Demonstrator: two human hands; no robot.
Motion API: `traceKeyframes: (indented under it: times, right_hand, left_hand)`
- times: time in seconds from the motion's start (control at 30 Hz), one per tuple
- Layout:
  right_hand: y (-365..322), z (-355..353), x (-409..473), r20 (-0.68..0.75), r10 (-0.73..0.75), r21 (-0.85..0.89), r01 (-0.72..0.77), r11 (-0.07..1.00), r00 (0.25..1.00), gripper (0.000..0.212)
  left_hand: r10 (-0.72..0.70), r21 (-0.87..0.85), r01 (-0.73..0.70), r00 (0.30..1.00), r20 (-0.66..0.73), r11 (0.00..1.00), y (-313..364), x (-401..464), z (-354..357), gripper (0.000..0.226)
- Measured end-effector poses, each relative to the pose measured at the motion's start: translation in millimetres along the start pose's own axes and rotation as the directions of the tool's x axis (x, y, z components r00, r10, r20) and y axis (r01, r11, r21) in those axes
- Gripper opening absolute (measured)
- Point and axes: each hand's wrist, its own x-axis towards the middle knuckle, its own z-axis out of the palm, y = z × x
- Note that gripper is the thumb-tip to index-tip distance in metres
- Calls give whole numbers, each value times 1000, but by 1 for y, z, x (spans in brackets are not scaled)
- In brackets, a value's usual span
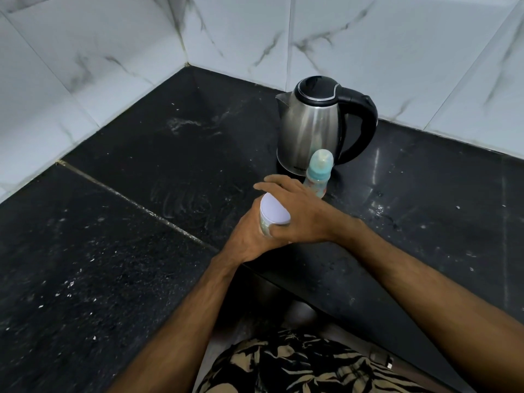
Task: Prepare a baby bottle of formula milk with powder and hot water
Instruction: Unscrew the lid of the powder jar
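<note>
A small formula tin [272,214] with a pale lilac lid stands near the front edge of the black counter [141,194]. My left hand [251,239] wraps around the tin's body from the left and below. My right hand [300,214] lies over the lid, thumb hooked under its rim and fingers spread across the top. Just behind my right hand stands a baby bottle [318,173] with a teal collar and a clear cap, upright. Behind the bottle sits a steel electric kettle [312,126] with a black lid and handle, lid closed.
White marble-patterned wall tiles [113,52] close the counter at the back and left, forming a corner. The counter bears white powder smears and specks. Its front edge runs diagonally under my forearms, with my patterned shorts [297,364] below.
</note>
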Motion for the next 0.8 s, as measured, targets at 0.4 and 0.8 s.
traceKeyframes:
  times: [0.4,0.8]
  right_hand:
    - [-3,-6,3,-76,-12,-128,2,992,997,74]
    - [17,-6,-56,-395,72,276,43,960,916,58]
  left_hand:
    - [55,-17,-55,998,16,998,2,-9,-6,80]
    - [81,22,-80,995,-60,997,-31,2,-23,91]
